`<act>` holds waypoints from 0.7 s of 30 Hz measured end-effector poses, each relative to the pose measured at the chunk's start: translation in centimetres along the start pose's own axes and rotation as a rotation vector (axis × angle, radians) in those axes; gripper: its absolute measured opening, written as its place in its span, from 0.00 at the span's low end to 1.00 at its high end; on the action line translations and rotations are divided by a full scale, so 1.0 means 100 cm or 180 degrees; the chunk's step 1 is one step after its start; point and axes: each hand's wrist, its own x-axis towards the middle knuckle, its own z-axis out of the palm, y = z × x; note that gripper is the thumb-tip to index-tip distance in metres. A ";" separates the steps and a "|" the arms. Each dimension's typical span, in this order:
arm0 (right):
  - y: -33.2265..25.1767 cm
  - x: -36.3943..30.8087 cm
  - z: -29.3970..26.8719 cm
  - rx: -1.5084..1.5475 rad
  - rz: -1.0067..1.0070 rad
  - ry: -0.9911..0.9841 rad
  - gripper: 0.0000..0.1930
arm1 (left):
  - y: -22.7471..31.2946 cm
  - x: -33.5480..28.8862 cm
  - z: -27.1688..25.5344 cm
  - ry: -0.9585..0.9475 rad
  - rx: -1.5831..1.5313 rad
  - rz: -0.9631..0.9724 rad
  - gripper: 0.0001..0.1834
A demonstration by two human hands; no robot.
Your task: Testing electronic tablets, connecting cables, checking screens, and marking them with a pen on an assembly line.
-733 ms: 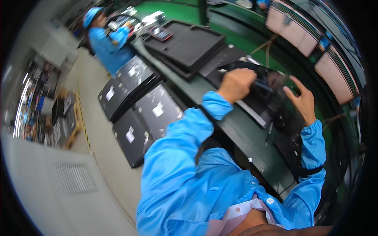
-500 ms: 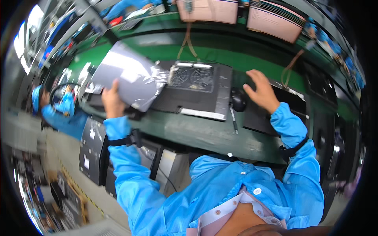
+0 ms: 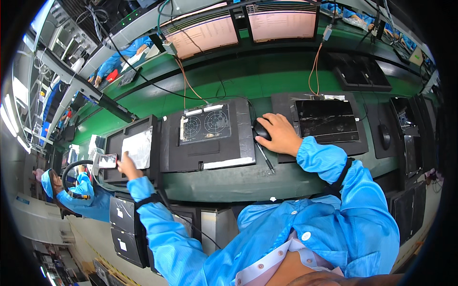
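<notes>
A thin silver-grey panel lies over a black foam tray on the left of the bench. My left hand is at its near left corner, thumb over the surface and the other fingers partly hidden, apparently gripping the edge. Beside that hand is a small device with a lit screen. My right hand is wrapped over a black computer mouse. Between my hands sits a black foam pad with a clear sheet showing two circular targets. A pen lies just below the mouse.
A dark glossy panel rests on another black pad right of my right hand. Two monitors stand at the back, with cables hanging down. Black boxes are stacked below the bench at left. A co-worker in blue is at far left.
My left hand has lowered the silver panel from a tilted position over the middle pad to the left tray. My right hand has come down onto the mouse. The view has shifted.
</notes>
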 end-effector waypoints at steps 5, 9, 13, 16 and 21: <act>-0.007 -0.007 0.012 -0.0338 0.0030 -0.0066 0.27 | -0.006 -0.213 0.045 -0.1934 0.1594 0.2764 0.38; -0.007 -0.011 0.015 -0.0309 -0.0045 0.0127 0.25 | -0.015 -0.307 0.053 -0.2064 0.2338 0.3429 0.48; -0.006 -0.010 0.015 -0.0341 -0.0003 0.0175 0.25 | -0.019 -0.320 0.046 -0.2291 0.2734 0.3273 0.55; -0.005 -0.010 0.014 -0.0314 0.0034 0.0102 0.26 | -0.027 -0.317 0.045 -0.2268 0.2577 0.3397 0.57; -0.004 -0.011 0.015 -0.0197 0.0079 0.0128 0.26 | -0.039 -0.314 0.046 -0.2184 0.2477 0.3506 0.55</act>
